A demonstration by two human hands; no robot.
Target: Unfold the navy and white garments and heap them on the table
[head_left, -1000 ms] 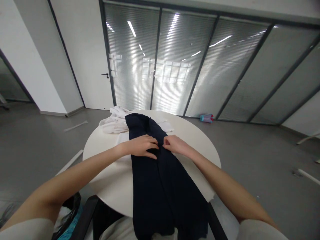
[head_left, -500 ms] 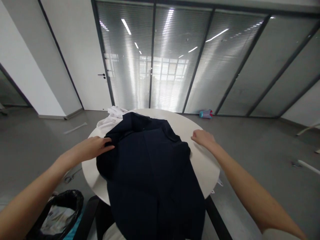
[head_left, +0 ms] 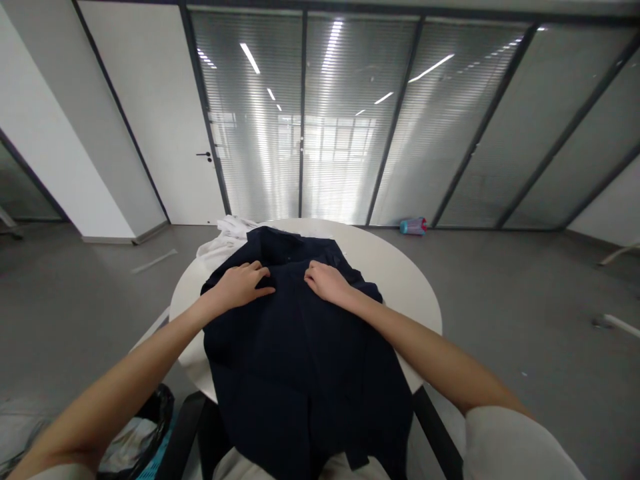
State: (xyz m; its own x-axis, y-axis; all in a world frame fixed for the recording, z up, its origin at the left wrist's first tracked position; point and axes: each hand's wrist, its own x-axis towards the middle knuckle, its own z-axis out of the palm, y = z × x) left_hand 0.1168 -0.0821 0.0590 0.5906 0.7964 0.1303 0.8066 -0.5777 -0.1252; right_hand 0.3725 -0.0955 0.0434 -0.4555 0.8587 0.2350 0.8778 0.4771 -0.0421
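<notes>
A dark navy garment (head_left: 300,360) lies spread over the round white table (head_left: 405,280), its lower part hanging over the near edge toward me. My left hand (head_left: 243,283) rests flat on its upper left part, fingers stretched out and together. My right hand (head_left: 325,280) lies on the upper middle of the garment, fingers bent down against the cloth. The two hands are a short way apart near the collar end. A white garment (head_left: 220,243) lies crumpled at the table's far left, partly under the navy one.
A black bin bag (head_left: 135,433) stands on the floor at my lower left, beside a dark chair frame (head_left: 430,433) under the table. A glass partition with blinds (head_left: 350,120) runs behind. A small teal and pink bottle (head_left: 413,226) lies on the floor.
The garment was folded narrow with both hands at its middle. The hands then swung apart and spread it open. Now both hands have come back inward onto its upper part.
</notes>
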